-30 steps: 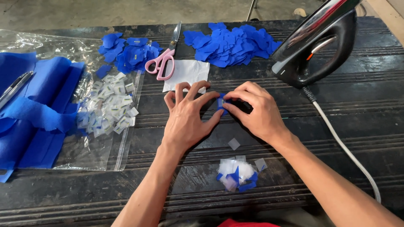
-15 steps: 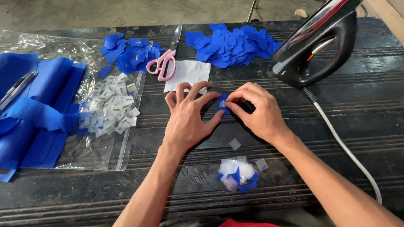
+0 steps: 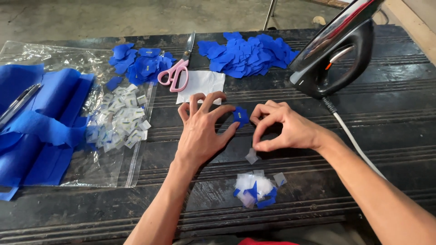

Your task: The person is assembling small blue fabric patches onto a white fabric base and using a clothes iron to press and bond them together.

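While the small blue fabric piece point(image 3: 240, 115) lies flat on the dark table point(image 3: 372, 136) between our hands, our left hand point(image 3: 202, 131) pins its left edge with spread fingers and our right hand point(image 3: 286, 129) curls loosely just right, grasping nothing

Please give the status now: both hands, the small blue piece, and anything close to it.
Left hand and right hand open, fingers spread beside small blue piece. Piece flat on table. Scissors, iron stand apart.
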